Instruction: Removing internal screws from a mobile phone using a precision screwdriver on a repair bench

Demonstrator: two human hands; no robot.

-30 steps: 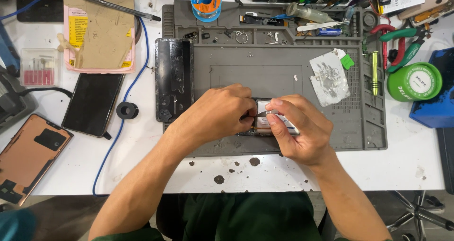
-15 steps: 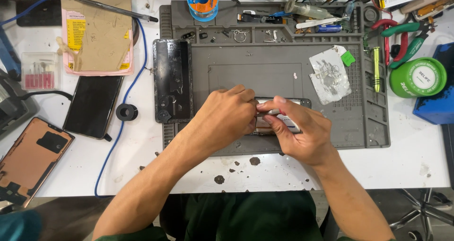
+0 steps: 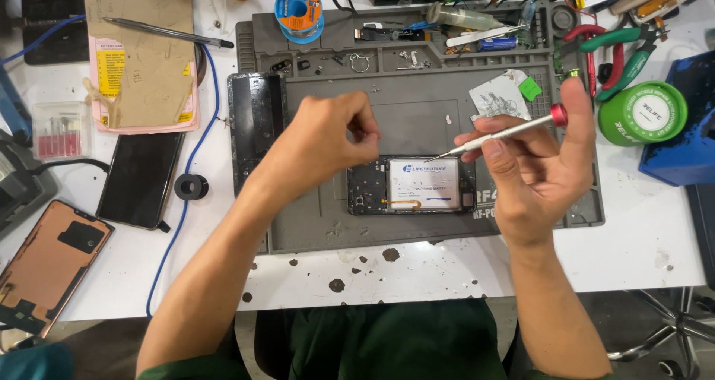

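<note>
Phone (image 3: 410, 185) lies opened, back up, on the grey mat (image 3: 417, 119), white battery label showing, near the mat's front edge

Left to right:
- copper-coloured back cover (image 3: 46, 264) at far left table edge, dark phone (image 3: 140, 179) just beside it
- pink sheet with brown card (image 3: 141, 52) above those, pen-like tool (image 3: 167, 32) lying across it
- blue cable (image 3: 190, 164) runs down the table, black ring (image 3: 191, 186) next to it
- black screen panel (image 3: 255, 127) on mat's left edge
- left hand (image 3: 324, 145) raised over the mat, left of the phone, fingers curled into a loose fist, thumb and forefinger pressed together; can't tell if anything tiny is between them
- solder spool (image 3: 298, 11) at top of mat, small screws and parts in the tray strip there
- right hand (image 3: 532, 164) lifted above the phone's right end, pinching a screwdriver (image 3: 495, 135): forefinger on the red cap, thumb and other fingers on the shaft, tip pointing left over the phone, not touching it
- green tape roll (image 3: 640, 112) and pliers (image 3: 618, 52) right of the mat, blue box (image 3: 685, 127) at far right
</note>
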